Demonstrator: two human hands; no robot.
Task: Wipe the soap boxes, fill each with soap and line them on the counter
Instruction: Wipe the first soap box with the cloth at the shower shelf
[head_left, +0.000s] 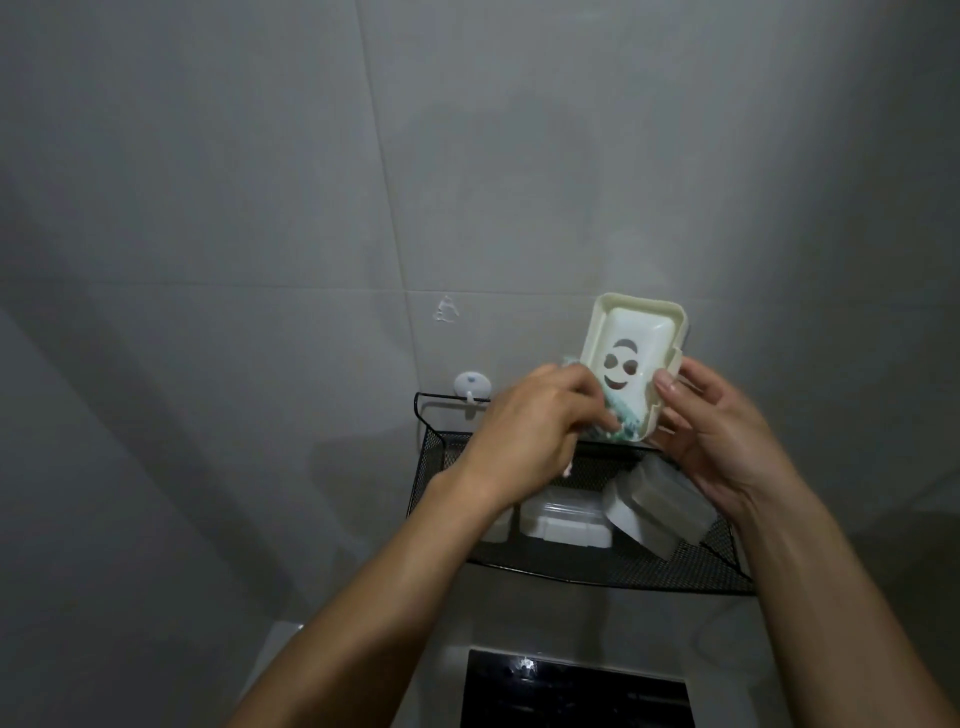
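Wiping time for a cream soap box (631, 358) with a smiley face cut in it.

The right hand (727, 431) holds the box up in front of the wall, thumb curled over its edge, tilted so the inside faces the person. The left hand (535, 421) pinches a green-and-white cloth (254, 415) against the box's lower corner to rub it. Below, a black wire basket (691, 569) on the wall keeps more white boxes (563, 522), probably waiting for their turn. I see no soap yet.
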